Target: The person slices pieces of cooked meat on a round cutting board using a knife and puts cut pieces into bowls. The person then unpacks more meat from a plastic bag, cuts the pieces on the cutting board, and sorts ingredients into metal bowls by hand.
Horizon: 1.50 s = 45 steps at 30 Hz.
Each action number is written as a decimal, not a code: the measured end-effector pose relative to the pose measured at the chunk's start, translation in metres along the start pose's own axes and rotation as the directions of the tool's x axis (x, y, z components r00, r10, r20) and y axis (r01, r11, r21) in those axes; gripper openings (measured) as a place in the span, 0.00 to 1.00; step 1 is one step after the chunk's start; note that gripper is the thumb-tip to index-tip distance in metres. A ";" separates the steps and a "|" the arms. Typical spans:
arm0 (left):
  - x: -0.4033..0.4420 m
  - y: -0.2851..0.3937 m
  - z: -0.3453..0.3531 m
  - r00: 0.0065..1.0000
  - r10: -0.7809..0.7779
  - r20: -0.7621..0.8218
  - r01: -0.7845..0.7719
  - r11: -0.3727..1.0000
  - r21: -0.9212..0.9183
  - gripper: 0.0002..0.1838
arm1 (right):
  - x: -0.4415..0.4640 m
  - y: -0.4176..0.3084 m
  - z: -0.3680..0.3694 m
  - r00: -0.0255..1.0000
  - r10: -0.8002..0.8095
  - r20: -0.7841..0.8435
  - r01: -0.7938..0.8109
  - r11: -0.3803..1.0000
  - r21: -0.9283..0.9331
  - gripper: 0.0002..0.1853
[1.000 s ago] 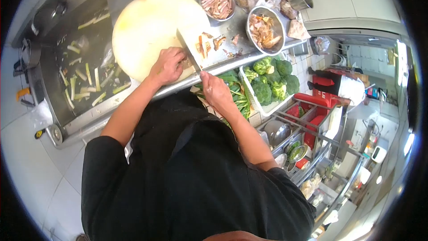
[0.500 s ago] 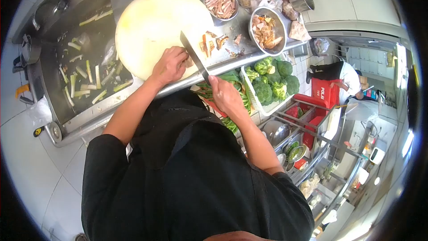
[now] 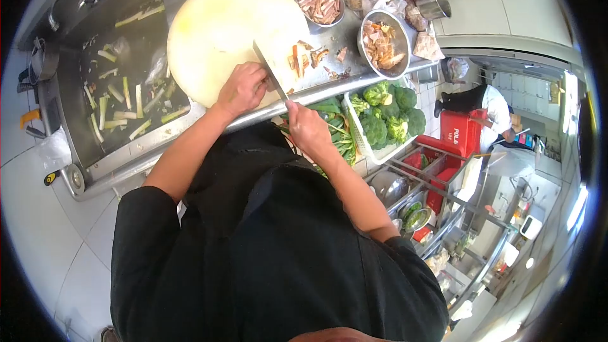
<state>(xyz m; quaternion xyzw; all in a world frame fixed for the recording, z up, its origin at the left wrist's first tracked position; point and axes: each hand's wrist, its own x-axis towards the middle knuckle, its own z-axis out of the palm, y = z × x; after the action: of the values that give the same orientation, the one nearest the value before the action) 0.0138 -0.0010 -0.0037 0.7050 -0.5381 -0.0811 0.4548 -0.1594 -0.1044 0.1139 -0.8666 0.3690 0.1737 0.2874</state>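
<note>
Head view: one knife [image 3: 272, 71], handle gripped in right hand [image 3: 306, 128], long axis slanting outward over round cutting board [image 3: 221, 22]. Left hand [image 3: 244, 87] just left of blade, fingers curled, contents hidden. Brown food pieces [image 3: 299, 61], several, right of blade. Food-filled metal bowls [image 3: 401, 36], two.

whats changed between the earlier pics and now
The right hand drew the knife back toward the body, then pushed it forward again. In the background, more of the lettered side of the red crate shows beside the co-worker. Nothing was visibly let go: the right hand still grips the knife, and the left hand stays beside the blade at the near edge of the round board.
</note>
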 end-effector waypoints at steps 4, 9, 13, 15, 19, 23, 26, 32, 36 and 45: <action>0.002 0.002 -0.003 0.999 -0.049 0.017 0.049 0.999 -0.004 0.14 | 0.010 -0.012 -0.017 0.999 -0.011 -0.042 0.013 0.998 0.060 0.31; 0.000 0.001 0.000 0.995 0.033 -0.096 -0.032 0.999 0.008 0.11 | -0.007 0.002 -0.019 1.000 -0.024 -0.011 0.025 0.999 0.028 0.33; -0.003 -0.001 0.004 0.994 -0.034 -0.108 0.030 0.999 -0.036 0.10 | 0.011 0.001 0.008 0.997 -0.051 -0.053 0.051 0.999 0.001 0.34; -0.004 -0.004 0.006 0.994 -0.043 -0.097 0.038 0.998 -0.055 0.09 | 0.017 0.000 0.003 0.998 -0.054 -0.039 0.056 0.998 0.043 0.34; -0.004 -0.004 0.005 0.994 -0.013 -0.111 0.010 1.000 -0.028 0.07 | -0.008 -0.011 -0.030 1.000 0.009 0.018 -0.010 0.999 0.050 0.33; -0.003 -0.004 0.005 0.993 -0.014 -0.119 0.011 1.000 -0.018 0.07 | -0.028 -0.010 -0.036 0.997 0.021 0.070 -0.025 0.997 0.068 0.32; -0.003 0.000 0.002 0.994 -0.018 -0.107 0.017 1.000 -0.012 0.08 | -0.026 -0.009 -0.031 0.996 0.021 0.088 -0.030 0.995 0.096 0.31; -0.001 0.000 0.004 0.994 -0.017 -0.112 0.017 1.000 -0.003 0.07 | 0.006 -0.009 0.004 0.999 -0.004 0.042 0.001 0.998 0.068 0.32; -0.001 0.002 0.001 0.997 -0.016 -0.076 0.018 1.000 0.022 0.08 | 0.020 -0.002 -0.003 0.999 0.025 0.023 -0.027 0.994 0.104 0.33; -0.001 0.018 -0.034 0.996 -0.006 0.092 -0.012 0.981 0.194 0.06 | -0.010 0.007 -0.044 0.990 -0.117 -0.075 0.115 0.993 -0.039 0.29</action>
<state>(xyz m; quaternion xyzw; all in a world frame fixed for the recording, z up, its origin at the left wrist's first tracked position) 0.0219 0.0183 0.0285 0.7407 -0.5648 -0.0598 0.3588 -0.1675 -0.1301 0.1502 -0.8975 0.3257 0.1297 0.2676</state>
